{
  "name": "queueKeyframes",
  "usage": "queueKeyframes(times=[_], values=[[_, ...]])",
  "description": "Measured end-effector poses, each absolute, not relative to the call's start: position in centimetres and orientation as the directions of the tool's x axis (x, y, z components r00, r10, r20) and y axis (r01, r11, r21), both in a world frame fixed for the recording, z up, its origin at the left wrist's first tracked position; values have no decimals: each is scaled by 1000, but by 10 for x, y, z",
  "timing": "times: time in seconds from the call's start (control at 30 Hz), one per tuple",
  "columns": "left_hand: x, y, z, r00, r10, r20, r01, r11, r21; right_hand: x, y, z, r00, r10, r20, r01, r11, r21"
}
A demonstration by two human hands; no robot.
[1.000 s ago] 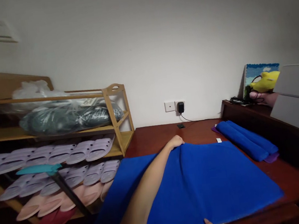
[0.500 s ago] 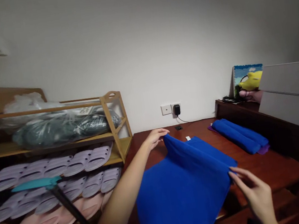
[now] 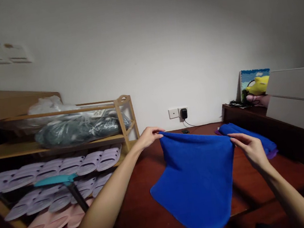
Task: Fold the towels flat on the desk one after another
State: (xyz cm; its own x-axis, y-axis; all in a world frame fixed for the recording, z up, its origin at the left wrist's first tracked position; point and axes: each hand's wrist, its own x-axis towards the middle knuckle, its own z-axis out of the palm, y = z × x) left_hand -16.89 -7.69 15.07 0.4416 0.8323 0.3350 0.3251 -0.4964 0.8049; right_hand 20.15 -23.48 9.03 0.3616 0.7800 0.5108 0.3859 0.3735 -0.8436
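A blue cloth towel (image 3: pixel 198 178) hangs stretched between my hands over the reddish-brown wooden table (image 3: pixel 141 204). My left hand (image 3: pixel 150 136) pinches its upper left corner. At the upper right corner, the fingers of my right hand (image 3: pixel 249 148) are closed on the edge. The towel's lower part droops toward the table's front edge; whether its bottom touches the wood I cannot tell. Behind my right hand lie rolled or folded blue cloths (image 3: pixel 257 136) with a purple one (image 3: pixel 272 153) showing under them.
On the left stands a wooden rack (image 3: pixel 126 120) with lilac slippers (image 3: pixel 86 164), pink slippers (image 3: pixel 57 222) and a plastic-wrapped bundle (image 3: pixel 79 130). A teal-topped handle (image 3: pixel 56 180) rises before it. A black plug (image 3: pixel 184 113) sits in the wall socket. White boxes (image 3: pixel 298 88) stand at right.
Both hands have raised the towel and pulled its top edge taut and level. My right hand has moved up. The far flap that lay on the table no longer shows. The view has shifted slightly left.
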Motion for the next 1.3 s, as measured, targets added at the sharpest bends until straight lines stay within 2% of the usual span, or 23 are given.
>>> queueKeyframes(times=[0.2,0.37,0.53,0.7,0.8,0.9,1.1,1.2,1.3], values=[[-179,-81,159,457,793,403,427,-593,683,204,-214,109,354,806,475,296,385,-874],[-186,-88,174,483,758,438,467,-646,604,196,-212,129,402,769,497,282,412,-866],[-192,-95,191,547,645,534,502,-763,407,196,-215,151,382,742,551,344,440,-830],[-199,-113,206,545,583,602,586,-779,224,197,-219,169,379,674,634,431,477,-766],[-201,-128,218,514,566,644,603,-773,199,195,-220,178,381,655,652,414,510,-754],[-203,-141,229,467,564,681,601,-767,223,193,-222,185,384,632,673,397,545,-738],[-208,-172,246,402,530,746,545,-794,271,191,-239,198,328,505,798,562,575,-595],[-211,-192,254,377,488,787,583,-786,207,188,-254,204,293,415,861,667,556,-495],[-214,-210,259,406,418,812,619,-780,92,184,-271,209,251,349,903,751,518,-410]])
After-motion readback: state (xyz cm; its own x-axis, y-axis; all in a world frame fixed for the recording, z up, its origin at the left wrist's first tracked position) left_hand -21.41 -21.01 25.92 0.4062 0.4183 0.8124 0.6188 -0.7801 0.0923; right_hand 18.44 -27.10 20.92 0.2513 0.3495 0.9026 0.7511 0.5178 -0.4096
